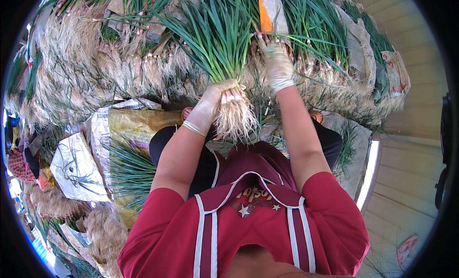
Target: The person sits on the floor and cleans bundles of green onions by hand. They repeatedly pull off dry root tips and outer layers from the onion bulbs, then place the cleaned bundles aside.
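My left hand [211,100], in a pale thin glove, grips a bunch of green onion or young garlic plants [224,44] just above the bulbs. The leaves fan upward and away from me. Below the fist hang pinkish-white bulbs and a thick tuft of pale roots [236,118]. My right hand [280,68], gloved too and blurred, reaches to the front of the large heap of the same plants [315,34]. A few long leaves cross near its fingers, and whether it holds any cannot be told. Beside those fingertips stands a grey and orange sheet [270,14].
Root ends of the heap [79,59] face me across the far side. At my left, more leaves [132,174] lie on a yellowish woven sack [125,127], near a white sheet [77,166]. A ribbed tan surface [405,163] runs along the right.
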`<state>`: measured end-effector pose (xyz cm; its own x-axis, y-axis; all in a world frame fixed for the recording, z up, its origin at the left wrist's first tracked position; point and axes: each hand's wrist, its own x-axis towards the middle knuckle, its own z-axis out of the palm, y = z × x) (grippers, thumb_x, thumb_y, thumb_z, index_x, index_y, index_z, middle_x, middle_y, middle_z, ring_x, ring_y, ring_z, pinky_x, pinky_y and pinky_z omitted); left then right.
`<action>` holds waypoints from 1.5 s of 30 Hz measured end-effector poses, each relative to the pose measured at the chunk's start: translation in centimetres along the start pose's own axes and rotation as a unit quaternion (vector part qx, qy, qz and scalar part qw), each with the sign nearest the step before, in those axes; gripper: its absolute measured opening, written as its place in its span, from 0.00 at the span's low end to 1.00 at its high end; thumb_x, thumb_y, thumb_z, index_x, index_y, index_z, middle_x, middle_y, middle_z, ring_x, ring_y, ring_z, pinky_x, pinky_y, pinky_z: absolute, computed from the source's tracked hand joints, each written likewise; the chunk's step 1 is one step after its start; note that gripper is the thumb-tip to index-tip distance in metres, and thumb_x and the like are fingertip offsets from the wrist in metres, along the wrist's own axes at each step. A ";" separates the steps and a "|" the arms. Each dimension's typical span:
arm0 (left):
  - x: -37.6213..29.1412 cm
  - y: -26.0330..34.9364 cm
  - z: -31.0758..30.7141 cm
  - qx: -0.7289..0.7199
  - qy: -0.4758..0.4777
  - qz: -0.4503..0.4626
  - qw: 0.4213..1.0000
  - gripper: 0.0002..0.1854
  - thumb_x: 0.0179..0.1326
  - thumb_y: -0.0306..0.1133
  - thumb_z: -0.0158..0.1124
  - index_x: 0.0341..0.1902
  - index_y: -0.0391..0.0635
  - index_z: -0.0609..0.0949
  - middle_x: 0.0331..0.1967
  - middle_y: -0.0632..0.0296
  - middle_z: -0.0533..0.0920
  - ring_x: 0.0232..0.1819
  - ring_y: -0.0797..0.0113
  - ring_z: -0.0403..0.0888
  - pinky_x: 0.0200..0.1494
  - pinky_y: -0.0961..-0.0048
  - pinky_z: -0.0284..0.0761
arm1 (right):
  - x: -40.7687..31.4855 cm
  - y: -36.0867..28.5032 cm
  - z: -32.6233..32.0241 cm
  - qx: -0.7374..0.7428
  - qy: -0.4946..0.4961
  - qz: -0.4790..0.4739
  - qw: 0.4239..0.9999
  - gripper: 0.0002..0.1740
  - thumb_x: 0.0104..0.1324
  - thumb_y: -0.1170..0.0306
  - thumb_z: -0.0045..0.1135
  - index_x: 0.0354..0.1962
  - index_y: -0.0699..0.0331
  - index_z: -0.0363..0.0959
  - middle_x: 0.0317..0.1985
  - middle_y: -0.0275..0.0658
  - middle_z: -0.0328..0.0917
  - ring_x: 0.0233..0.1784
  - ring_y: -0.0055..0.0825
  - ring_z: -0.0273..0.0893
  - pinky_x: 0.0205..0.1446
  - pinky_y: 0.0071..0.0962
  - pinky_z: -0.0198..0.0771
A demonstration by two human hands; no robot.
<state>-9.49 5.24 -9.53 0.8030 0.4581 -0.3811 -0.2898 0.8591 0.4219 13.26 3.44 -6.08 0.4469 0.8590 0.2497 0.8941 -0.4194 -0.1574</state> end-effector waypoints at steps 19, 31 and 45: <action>-0.3 1.3 -0.4 0.119 0.047 0.042 0.991 0.06 0.59 0.26 0.59 0.32 0.33 0.79 0.21 0.51 0.81 0.15 0.75 0.74 0.11 0.85 0.62 | -2.0 -3.9 -5.1 0.053 -0.343 -0.157 0.925 0.25 0.64 0.54 0.50 0.51 0.61 0.72 0.52 0.51 0.74 0.56 0.45 0.73 0.62 0.35 0.66; -1.1 1.8 -0.2 0.018 0.063 0.085 0.994 0.13 0.55 0.28 0.63 0.42 0.33 0.77 0.33 0.50 0.82 0.30 0.59 0.83 0.34 0.65 0.83 | -4.8 0.2 -2.2 0.110 -0.224 -0.146 0.957 0.23 0.69 0.56 0.43 0.53 0.64 0.69 0.57 0.51 0.71 0.60 0.44 0.71 0.60 0.37 0.68; -0.9 2.6 0.7 -0.048 -0.061 0.175 0.981 0.18 0.61 0.41 0.56 0.30 0.33 0.79 0.22 0.50 0.81 0.36 0.53 0.82 0.54 0.48 0.75 | 0.2 -1.8 0.9 0.010 -0.166 0.017 0.986 0.33 0.65 0.40 0.44 0.48 0.62 0.73 0.36 0.52 0.81 0.42 0.48 0.79 0.51 0.45 0.70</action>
<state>-10.56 6.92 -7.49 0.6998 0.7037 -0.1229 -0.6023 0.6737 0.4283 11.71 4.63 -6.57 0.4384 0.8950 -0.0820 0.8767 -0.4460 -0.1804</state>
